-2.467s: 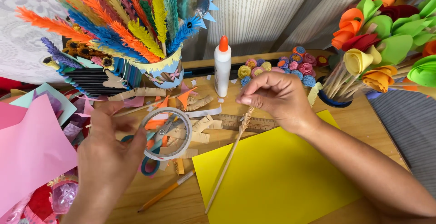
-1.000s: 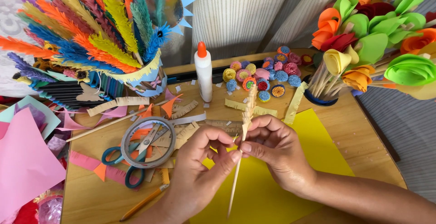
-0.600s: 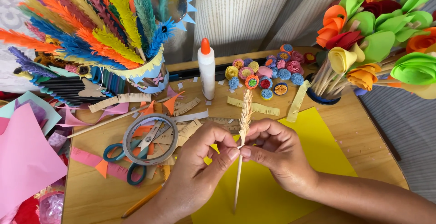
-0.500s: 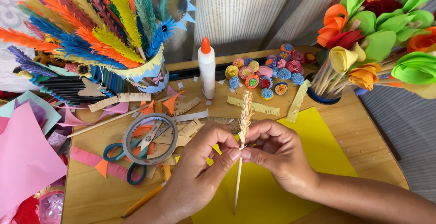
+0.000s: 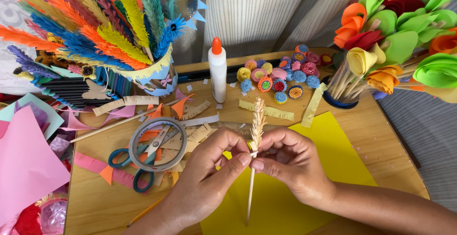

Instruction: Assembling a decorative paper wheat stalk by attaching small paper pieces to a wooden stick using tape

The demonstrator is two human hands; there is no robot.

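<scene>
Head view: both hands, left (image 5: 209, 175) and right (image 5: 290, 161), pinch the fringed stick (image 5: 257, 135) mid-wrap; next, probably tighter rolling.

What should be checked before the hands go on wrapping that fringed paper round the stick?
1. Stick held by both hands: ok. The left hand and right hand pinch it from either side.
2. Fringe sits on the stick's top end: ok, it stands upright above the fingers.
3. Loose end of the fringe stuck down: cannot tell, the fingertips hide it.
4. Glue bottle close by: ok, upright behind the hands with its orange cap on.
5. Scissors out of the way: ok, lying flat to the left, under a tape ring.
6. Yellow sheet under the work: ok, lying flat.
</scene>
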